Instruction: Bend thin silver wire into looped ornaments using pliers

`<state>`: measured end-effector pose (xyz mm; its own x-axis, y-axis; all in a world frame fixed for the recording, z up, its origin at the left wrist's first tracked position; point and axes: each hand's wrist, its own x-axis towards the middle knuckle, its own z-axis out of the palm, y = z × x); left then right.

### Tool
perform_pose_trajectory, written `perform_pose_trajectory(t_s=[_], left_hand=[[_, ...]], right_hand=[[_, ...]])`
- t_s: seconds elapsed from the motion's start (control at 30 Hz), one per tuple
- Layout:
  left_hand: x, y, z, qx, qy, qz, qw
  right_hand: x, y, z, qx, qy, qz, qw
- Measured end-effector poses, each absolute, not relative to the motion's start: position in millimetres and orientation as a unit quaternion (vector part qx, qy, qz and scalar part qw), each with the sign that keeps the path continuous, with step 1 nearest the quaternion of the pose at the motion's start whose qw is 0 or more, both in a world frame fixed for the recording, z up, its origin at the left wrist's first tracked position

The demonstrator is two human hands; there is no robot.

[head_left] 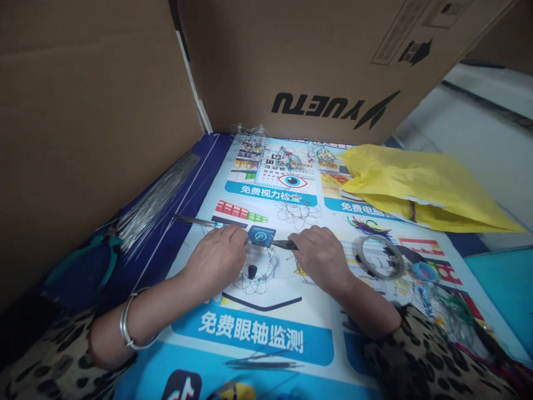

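My left hand (222, 255) is closed, its fingertips pinched at the edge of a flower-shaped piece of thin wire (255, 286) with looped petals. Past its knuckles a slim metal tool (195, 220) points left; whether the hand grips it I cannot tell. My right hand (322, 258) is wrapped round dark pointed tweezers (284, 244), whose tip reaches left toward the wire piece. A small dark blob (252, 271) shows inside the wire loops. Just beyond the hands lies another looped wire flower (297, 212).
Cardboard walls (291, 61) enclose the back and left. Bundled straight wires (156, 203) and teal-handled pliers (109, 253) lie left. At right are a yellow bag (433, 186), a tape roll (381, 257) and tangled coloured threads (453, 311). Loose rods (264, 365) lie near the front.
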<state>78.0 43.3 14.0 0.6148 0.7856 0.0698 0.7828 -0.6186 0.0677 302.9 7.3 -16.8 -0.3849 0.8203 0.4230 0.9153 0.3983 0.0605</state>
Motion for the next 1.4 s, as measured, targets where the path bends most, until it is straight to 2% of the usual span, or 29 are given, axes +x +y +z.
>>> perform_pose_trajectory(t_s=[0.67, 1.4], left_hand=[[77.2, 42.4, 14.5, 0.907, 0.418, 0.055, 0.015], [72.9, 39.0, 18.1, 0.875, 0.459, 0.085, 0.125]], right_hand=[[300.3, 9.2, -11.5, -0.516, -0.828, -0.146, 0.162], [301.8, 10.2, -19.0, -0.515, -0.834, -0.132, 0.152]])
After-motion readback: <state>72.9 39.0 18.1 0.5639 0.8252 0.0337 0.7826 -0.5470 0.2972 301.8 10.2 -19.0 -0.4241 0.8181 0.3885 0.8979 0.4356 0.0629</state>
